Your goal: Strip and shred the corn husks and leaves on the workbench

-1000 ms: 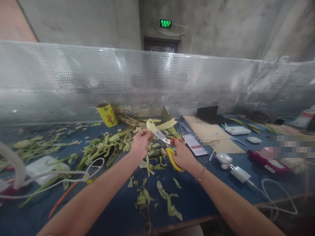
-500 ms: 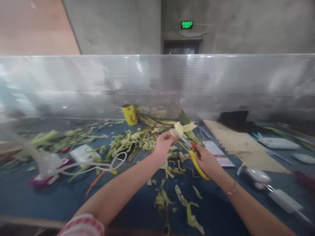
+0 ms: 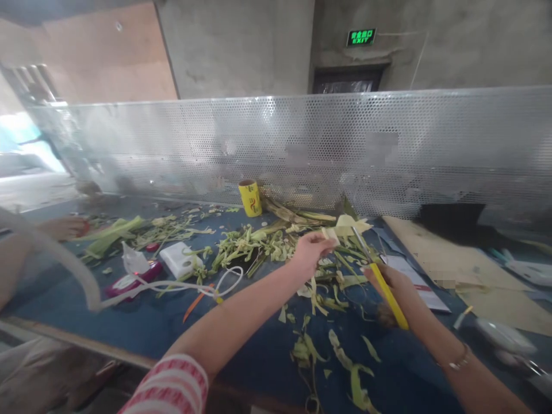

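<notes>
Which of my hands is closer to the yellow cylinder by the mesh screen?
Left. The left hand, pinching a pale leaf, sits just right of the yellow cylinder; the right hand, holding the scissors, is farther right.

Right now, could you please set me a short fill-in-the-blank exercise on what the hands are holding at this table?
1. The hand holding the scissors is the person's ____.
2. The left hand pinches a pale leaf over a table coloured ____.
3. The sign over the door glows ____.
Missing words: right; blue; green.
</notes>
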`<state>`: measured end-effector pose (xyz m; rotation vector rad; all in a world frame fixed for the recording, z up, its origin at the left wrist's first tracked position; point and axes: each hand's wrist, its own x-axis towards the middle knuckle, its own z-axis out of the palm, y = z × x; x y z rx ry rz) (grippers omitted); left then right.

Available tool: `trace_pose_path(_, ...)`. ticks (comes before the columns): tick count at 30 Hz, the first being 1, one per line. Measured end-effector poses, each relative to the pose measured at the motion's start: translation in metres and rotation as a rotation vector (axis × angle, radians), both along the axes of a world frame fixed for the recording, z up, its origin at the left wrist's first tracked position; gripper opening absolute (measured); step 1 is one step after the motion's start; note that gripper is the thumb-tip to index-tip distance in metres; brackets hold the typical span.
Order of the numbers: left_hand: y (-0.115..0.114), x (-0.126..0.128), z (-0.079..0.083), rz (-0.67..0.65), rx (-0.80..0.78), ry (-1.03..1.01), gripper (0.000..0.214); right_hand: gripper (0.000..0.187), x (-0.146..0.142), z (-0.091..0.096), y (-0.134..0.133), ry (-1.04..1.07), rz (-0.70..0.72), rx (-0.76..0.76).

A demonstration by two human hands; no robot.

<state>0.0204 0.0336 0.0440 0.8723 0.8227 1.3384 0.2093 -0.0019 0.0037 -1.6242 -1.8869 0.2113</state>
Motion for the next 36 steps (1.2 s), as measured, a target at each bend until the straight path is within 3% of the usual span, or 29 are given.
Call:
trace_pose_path(5,0.016,-0.012,0.0,-0.001,-0.045,0.06,0.034,0.028,0.001,-0.005,0.004,-0.129,-0.056,0.056)
trace_pose_path(11,0.025,-0.025,0.002,-0.023,0.009,0.163,0.033,0.038,-0.001,-0.003,-0.001,-0.245,-0.079,0.023)
trace_pose_path(17,0.028,-0.032,0.004,-0.005,0.055,0.238,0.032,0.04,0.002,0.003,-0.002,-0.323,-0.037,0.181)
trace_pose_path(28,0.038,-0.035,-0.003,0.021,0.128,0.308,0.03,0.032,-0.002,0.009,-0.005,-0.658,-0.026,0.285)
trace_pose_path(36,0.034,-0.035,0.009,-0.072,0.072,0.223,0.03,0.027,-0.003,0.017,-0.001,-0.763,-0.258,0.393)
